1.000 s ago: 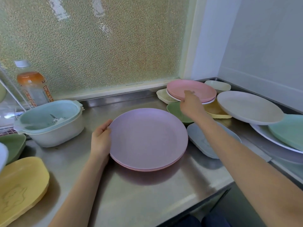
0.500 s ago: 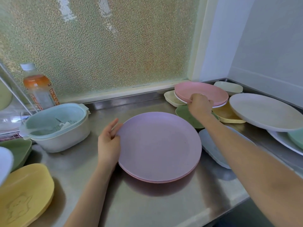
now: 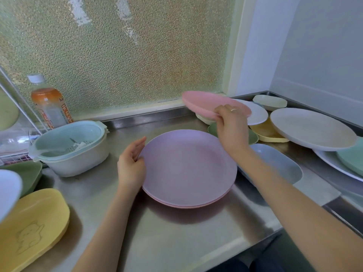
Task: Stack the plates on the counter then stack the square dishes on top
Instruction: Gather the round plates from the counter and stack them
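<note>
A purple plate [image 3: 188, 165] lies on top of a pink one in the middle of the steel counter [image 3: 176, 236]. My left hand [image 3: 131, 165] rests flat against the stack's left rim, fingers apart. My right hand [image 3: 231, 126] grips a pink plate [image 3: 204, 103] by its near edge and holds it tilted in the air behind the stack. Below it lies a white plate [image 3: 257, 114]. Square dishes sit around it: cream [image 3: 270, 102], yellow [image 3: 267, 132], green [image 3: 252, 137] and grey-blue [image 3: 279, 163].
A large beige plate [image 3: 312, 128] and a white plate with a green one [image 3: 351, 158] on it fill the right side. A white bowl with a mint strainer [image 3: 72, 148] and a bottle [image 3: 49, 105] stand at left. Yellow dishes [image 3: 33, 222] lie front left.
My right hand has lifted the pink plate off the white plate at the back and carried it up and leftward. My left hand has stayed at the stack's rim.
</note>
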### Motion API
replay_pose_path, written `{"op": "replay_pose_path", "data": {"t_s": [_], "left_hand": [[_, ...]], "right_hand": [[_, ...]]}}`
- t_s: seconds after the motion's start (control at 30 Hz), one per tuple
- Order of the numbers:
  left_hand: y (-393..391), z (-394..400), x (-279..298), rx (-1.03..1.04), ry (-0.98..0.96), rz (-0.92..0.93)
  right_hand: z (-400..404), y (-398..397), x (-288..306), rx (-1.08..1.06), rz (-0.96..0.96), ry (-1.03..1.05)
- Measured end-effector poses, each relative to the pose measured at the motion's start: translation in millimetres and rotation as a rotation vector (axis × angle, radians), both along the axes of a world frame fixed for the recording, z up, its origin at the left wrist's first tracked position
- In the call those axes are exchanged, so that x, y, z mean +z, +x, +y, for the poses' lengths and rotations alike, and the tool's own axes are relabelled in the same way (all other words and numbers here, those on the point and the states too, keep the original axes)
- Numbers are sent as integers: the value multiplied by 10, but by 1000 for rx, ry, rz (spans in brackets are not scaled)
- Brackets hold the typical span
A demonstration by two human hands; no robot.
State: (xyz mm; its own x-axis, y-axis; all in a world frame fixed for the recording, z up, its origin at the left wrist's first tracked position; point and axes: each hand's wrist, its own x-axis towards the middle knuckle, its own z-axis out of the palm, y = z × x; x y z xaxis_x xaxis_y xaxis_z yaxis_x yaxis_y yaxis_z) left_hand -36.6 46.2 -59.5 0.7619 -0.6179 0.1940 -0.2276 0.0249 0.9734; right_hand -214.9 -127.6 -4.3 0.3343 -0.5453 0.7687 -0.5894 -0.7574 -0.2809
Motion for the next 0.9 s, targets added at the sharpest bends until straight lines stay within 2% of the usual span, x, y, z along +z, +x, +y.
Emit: {"op": "replay_pose_path", "data": {"t_s": [0.13, 0.33, 0.47, 0.63, 0.73, 0.9], "left_hand": [[11, 7, 10, -2, -5, -12], [45, 25, -15, -23, -20, -67], [27, 43, 38, -10, -41, -59], [78, 64, 72, 17, -88, 80], [87, 64, 74, -5, -46, 146], [-21, 42, 84, -102, 79, 148]], "right_hand": [[683, -179, -47, 207, 9, 8], [1366, -481, -378, 251, 125, 33], [1493, -512, -568, 315, 182, 88], [1467, -525, -524, 448, 177, 251], [1468, -552, -524, 542, 190, 363], [1431, -541, -504, 561, 193, 413]]}}
